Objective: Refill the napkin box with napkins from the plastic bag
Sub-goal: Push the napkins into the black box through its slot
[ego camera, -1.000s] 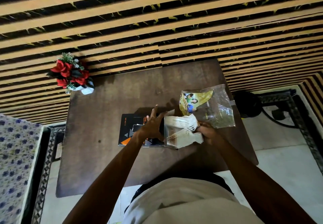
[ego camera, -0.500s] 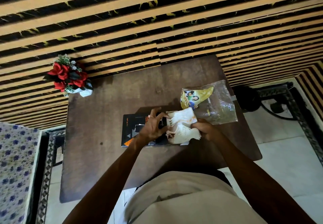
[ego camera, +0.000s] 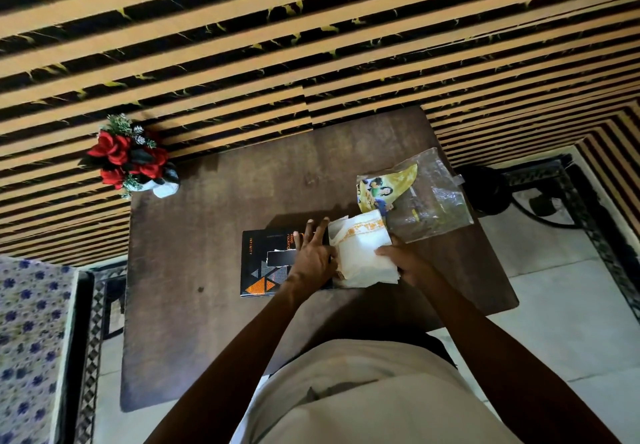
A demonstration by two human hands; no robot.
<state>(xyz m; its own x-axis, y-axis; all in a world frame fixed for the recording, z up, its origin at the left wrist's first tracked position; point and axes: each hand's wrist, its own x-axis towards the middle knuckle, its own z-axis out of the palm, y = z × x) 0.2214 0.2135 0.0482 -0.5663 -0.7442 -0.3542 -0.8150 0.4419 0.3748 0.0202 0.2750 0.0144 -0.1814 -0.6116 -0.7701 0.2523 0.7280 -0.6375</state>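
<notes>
A black napkin box (ego camera: 263,263) with orange triangles and a slot on top lies flat on the brown table (ego camera: 194,270). A white stack of napkins (ego camera: 363,253) with an orange printed band sits against the box's right end. My left hand (ego camera: 313,253) rests flat over the box's right part, its fingers touching the stack's left edge. From the right side my right hand (ego camera: 403,260) grips the stack. The clear plastic bag (ego camera: 426,201), with a yellow picture label, lies crumpled behind the napkins at the table's right.
A white vase of red artificial flowers (ego camera: 130,159) stands at the table's far left corner. A striped wall runs behind the table. A black fan base (ego camera: 485,187) sits on the floor to the right, a patterned cloth (ego camera: 27,339) to the left.
The napkins, fanned apart and loose before, are now pressed into one flat stack beside the box. My left hand has come down flat on the box's right end.
</notes>
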